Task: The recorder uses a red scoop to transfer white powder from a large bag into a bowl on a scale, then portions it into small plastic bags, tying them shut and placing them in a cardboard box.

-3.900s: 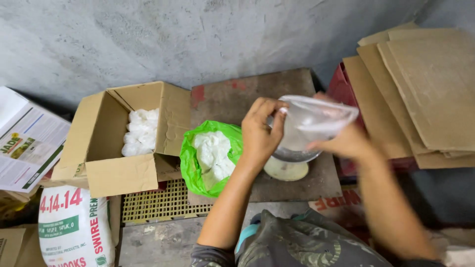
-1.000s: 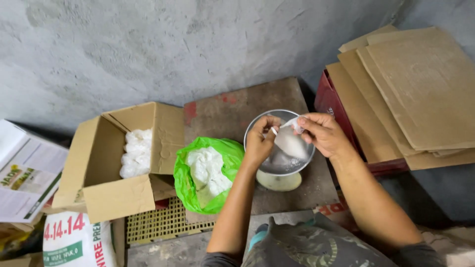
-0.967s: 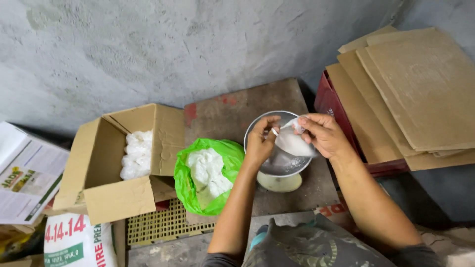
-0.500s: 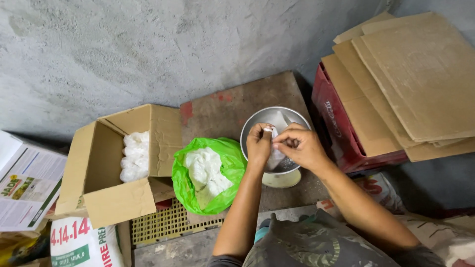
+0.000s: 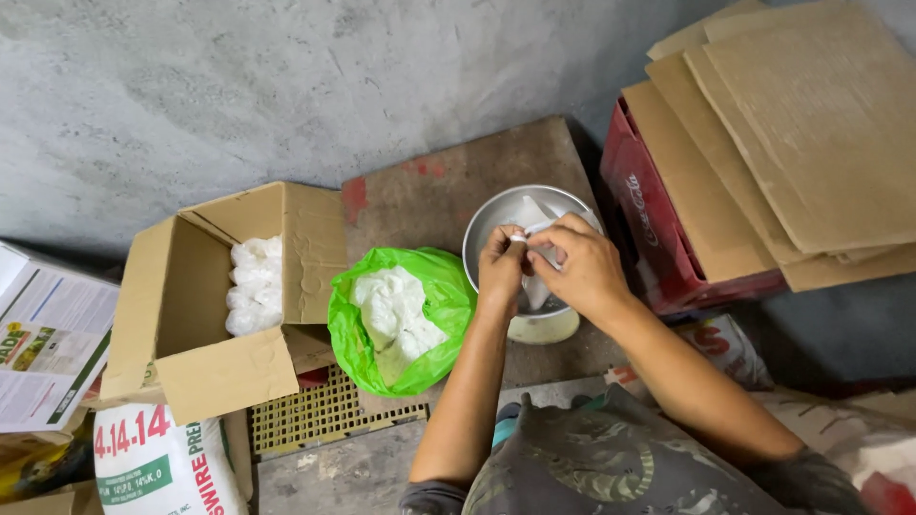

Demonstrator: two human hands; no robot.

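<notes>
Over the round metal bowl (image 5: pixel 515 215), my left hand (image 5: pixel 503 270) and right hand (image 5: pixel 582 272) pinch shut the neck of a small clear plastic bag (image 5: pixel 536 217) of white powder; sealing step, apparently; next needs a tight twist.

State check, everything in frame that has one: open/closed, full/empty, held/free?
cardboard box: flaps open, white packets stacked inside
green bag: open, holding white powder
metal bowl: upright on a pale base, a small bag inside
small clear bag: held over the bowl, neck pinched
left hand: gripping the bag's neck
right hand: gripping the bag's neck
red crate: covered by stacked cardboard sheets
</notes>
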